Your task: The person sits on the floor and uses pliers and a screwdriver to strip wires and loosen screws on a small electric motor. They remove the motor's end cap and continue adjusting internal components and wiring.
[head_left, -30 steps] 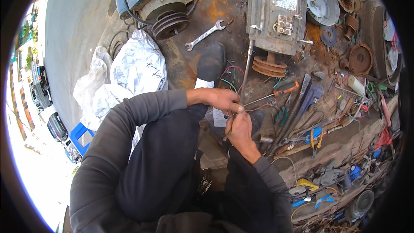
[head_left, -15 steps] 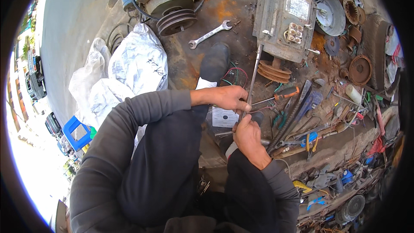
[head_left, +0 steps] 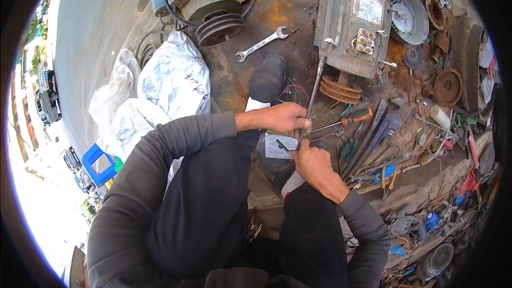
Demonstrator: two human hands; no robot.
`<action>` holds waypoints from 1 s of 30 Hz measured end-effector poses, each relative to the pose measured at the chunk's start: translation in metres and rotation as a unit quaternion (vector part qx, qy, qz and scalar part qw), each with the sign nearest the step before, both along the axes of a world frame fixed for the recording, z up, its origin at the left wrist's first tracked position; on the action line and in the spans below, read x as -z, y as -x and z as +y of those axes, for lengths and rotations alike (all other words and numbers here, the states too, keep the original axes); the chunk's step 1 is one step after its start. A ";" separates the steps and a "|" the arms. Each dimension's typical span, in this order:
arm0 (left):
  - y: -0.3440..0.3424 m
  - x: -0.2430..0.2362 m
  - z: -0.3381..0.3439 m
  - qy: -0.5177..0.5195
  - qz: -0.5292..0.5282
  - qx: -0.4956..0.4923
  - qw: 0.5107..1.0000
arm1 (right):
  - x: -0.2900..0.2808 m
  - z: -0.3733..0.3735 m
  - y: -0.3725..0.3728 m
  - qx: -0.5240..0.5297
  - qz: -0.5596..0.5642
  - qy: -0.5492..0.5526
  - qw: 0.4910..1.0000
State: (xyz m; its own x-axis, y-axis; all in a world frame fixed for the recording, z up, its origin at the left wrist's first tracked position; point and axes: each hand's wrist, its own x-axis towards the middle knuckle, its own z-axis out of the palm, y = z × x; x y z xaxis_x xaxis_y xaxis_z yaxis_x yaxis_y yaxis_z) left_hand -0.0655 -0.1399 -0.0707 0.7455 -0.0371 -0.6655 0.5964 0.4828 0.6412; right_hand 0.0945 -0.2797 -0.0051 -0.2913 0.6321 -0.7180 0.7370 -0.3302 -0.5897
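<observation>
A long T-handle socket wrench [head_left: 314, 89] runs slantwise from my hands to the near left corner of a grey electric motor [head_left: 354, 21]. My left hand [head_left: 288, 118] is closed round its shaft, lower down, thumb on top. Just nearer, my right hand [head_left: 316, 165] grips the handle end, where a thin dark crossbar [head_left: 283, 147] sticks out to the left. The motor lies on the ground with an open terminal block [head_left: 365, 41] on top and a rusty grooved pulley [head_left: 341, 88] facing me. Where the wrench meets the motor, the fastener is hidden.
A screwdriver [head_left: 357, 116] with an orange-black handle lies right of my hands. An open-ended wrench [head_left: 261, 44] rests beyond my shoe [head_left: 268, 77]. Back left stands another motor with a dark pulley [head_left: 220, 29], near white sacks [head_left: 176, 74]. Tools and rusty parts crowd the right.
The crossbar has turned: its free end now points up and left, where before it lay nearly level. My right hand has shifted slightly with it; my left hand stays on the shaft.
</observation>
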 end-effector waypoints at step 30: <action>-0.006 0.001 0.009 -0.025 0.049 -0.164 0.985 | 0.026 0.022 -0.016 0.268 0.177 0.128 0.938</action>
